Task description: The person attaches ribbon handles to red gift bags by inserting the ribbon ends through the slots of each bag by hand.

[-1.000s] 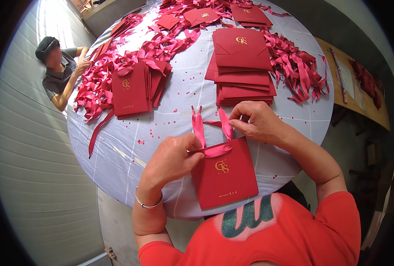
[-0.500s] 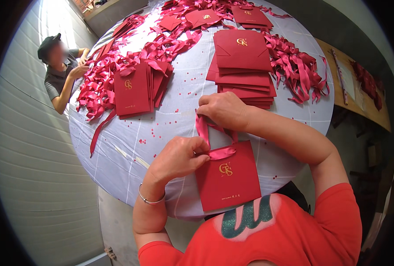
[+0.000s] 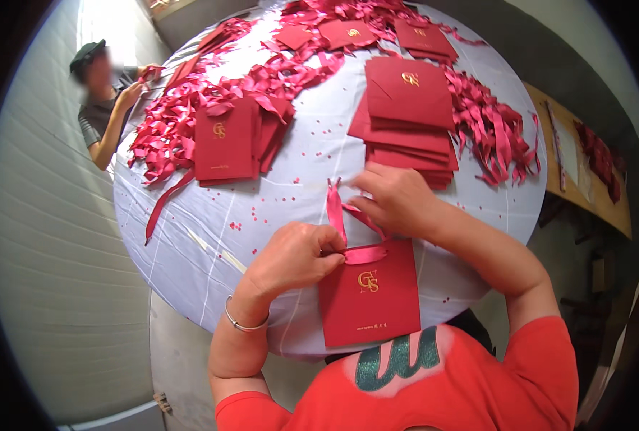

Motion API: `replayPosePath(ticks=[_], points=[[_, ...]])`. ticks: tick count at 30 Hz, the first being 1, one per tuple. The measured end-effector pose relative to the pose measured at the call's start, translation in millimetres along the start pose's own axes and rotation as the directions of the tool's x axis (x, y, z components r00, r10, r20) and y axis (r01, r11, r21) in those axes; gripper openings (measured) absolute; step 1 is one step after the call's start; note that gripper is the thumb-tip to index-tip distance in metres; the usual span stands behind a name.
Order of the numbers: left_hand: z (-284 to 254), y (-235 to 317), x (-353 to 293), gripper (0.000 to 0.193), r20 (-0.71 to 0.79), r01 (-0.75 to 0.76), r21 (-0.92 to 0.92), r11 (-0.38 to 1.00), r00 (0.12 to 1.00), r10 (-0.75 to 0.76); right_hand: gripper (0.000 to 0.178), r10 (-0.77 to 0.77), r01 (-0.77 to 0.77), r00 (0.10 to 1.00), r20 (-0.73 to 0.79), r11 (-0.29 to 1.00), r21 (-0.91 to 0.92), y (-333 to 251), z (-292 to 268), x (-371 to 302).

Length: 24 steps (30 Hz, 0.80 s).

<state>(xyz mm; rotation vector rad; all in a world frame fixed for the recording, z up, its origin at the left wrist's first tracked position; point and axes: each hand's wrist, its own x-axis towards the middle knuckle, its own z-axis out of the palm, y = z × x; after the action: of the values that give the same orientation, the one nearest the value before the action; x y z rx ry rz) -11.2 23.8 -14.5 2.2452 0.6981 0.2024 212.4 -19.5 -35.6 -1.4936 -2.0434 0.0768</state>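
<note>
A dark red paper bag (image 3: 370,309) with a gold emblem lies flat at the table's near edge. A pink satin ribbon (image 3: 365,255) crosses its front near the top, and its two tails stretch away from me over the tablecloth. My left hand (image 3: 294,260) pinches the ribbon between thumb and fingers at the bag's upper left edge. Just beyond the bag's top, my right hand (image 3: 398,201) hovers by the tails, fingers curled and apart. Its thumb is close to the right tail; whether they touch is unclear.
A stack of red bags (image 3: 409,97) stands beyond my right hand, a pile of ribbons (image 3: 488,126) beside it. More bags (image 3: 224,144) and a ribbon heap (image 3: 165,136) occupy the left. Another person (image 3: 104,108) handles ribbon there. A wooden table (image 3: 585,165) stands at right.
My right hand has let go of the ribbon ends and shifted right and nearer. My left hand keeps its pinch. The other person's hands have lifted with ribbon.
</note>
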Motion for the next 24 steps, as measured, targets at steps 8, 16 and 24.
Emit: replayPosePath(ticks=[8, 16, 24], points=[[-11.5, -4.1, -4.1, 0.018, -0.041, -0.022, 0.092, 0.995, 0.999, 0.026, 0.035, 0.378, -0.639, 0.748, 0.546, 0.633, 0.437, 1.8, -29.8, -43.1], [-52.7, -50.2, -0.8, 0.016, -0.683, -0.284, -0.610, 0.740, 0.662, -0.309, 0.013, 0.245, -0.311, 0.950, 0.195, 0.674, 0.670, -12.9, -79.9, 61.4], [-75.2, -106.9, 1.2, 0.041, -0.773, -0.474, -0.596, 0.648, 0.122, -0.622, 0.013, -0.069, 0.182, 0.976, -0.206, 0.774, 0.606, -25.2, -29.3, 220.1]])
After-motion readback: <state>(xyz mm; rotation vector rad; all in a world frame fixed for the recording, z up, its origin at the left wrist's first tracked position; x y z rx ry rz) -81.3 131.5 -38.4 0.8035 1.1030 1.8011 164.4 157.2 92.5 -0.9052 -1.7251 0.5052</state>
